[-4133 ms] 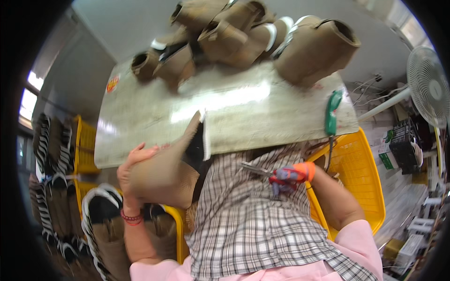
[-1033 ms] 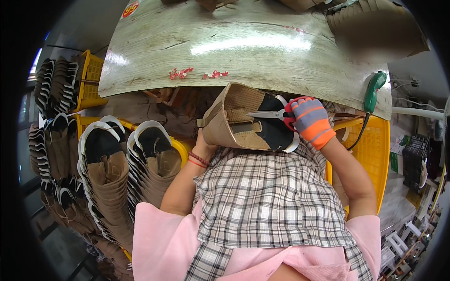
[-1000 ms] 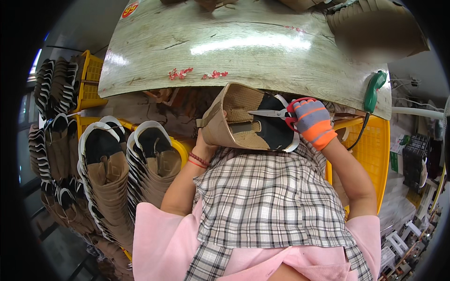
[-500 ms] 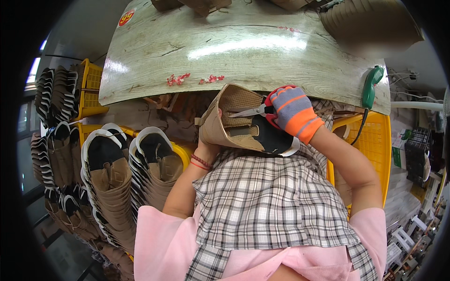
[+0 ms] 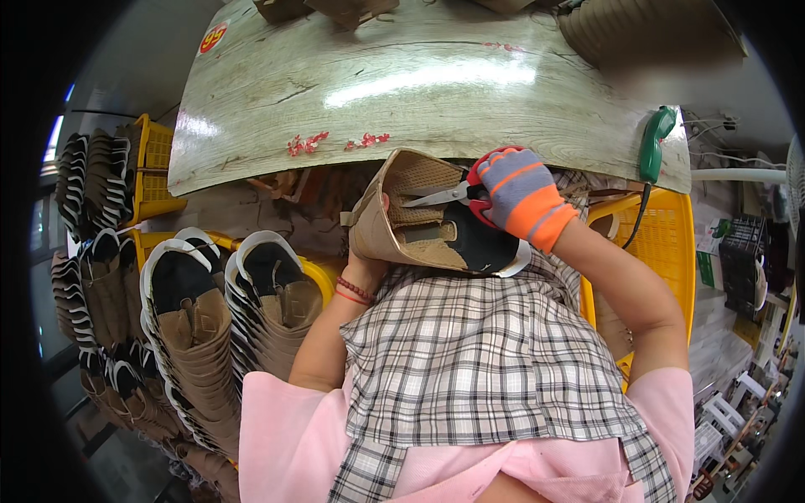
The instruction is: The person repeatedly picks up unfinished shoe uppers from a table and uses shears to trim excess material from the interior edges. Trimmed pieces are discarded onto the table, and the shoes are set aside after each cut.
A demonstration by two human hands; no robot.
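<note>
My left hand (image 5: 366,267) grips a tan shoe upper (image 5: 371,226) from its left side, with most of the fingers hidden behind it. The upper is held over my lap at the table's near edge, its opening facing up, showing a perforated beige lining and black inner material. In an orange and grey striped glove, my right hand (image 5: 521,189) is closed around the red handles of a pair of scissors (image 5: 438,197). The blades reach left into the upper's opening, slightly parted. Whether they touch the lining or a thread, I cannot tell.
A wood-patterned table (image 5: 251,105) lies ahead, with a green corded tool (image 5: 656,144) at its right edge. Stacked shoe uppers (image 5: 197,360) stand on the left near yellow baskets (image 5: 155,180). Another yellow basket (image 5: 667,251) is at right. More brown pieces (image 5: 641,38) sit at the back.
The scissors and my right hand have barely shifted within the upper; both hands keep their hold. The whole view has moved slightly.
</note>
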